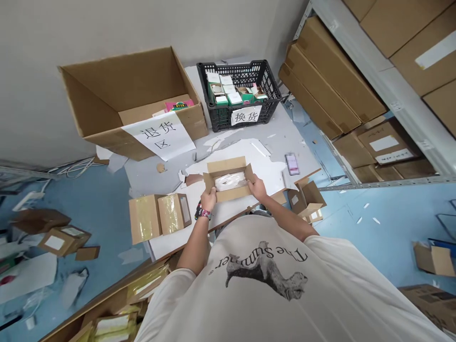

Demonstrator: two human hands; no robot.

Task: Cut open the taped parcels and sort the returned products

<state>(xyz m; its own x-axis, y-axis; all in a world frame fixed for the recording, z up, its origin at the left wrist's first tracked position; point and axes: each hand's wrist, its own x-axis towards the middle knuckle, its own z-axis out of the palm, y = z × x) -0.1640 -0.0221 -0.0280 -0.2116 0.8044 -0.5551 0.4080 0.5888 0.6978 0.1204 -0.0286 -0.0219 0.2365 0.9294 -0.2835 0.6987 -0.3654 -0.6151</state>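
Here, the left hand (208, 199) and right hand (258, 188) grip opposite ends of an open cardboard box (233, 194), probably to keep it steady. It is over the table (281, 137); touching or not, one cannot tell. White wrapping (231, 180) shows inside.

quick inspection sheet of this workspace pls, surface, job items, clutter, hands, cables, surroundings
Surface: grey table, partly under a white sheet; holds large carton, black basket, two taped boxes
Job items: open carton, white contents too blurred to identify
Clutter: paper scraps, phone
Hands: left hand and right hand grip opposite ends of the open carton
Cables: white cables left of the table
Surroundings: rack with stacked cartons at right; blue floor
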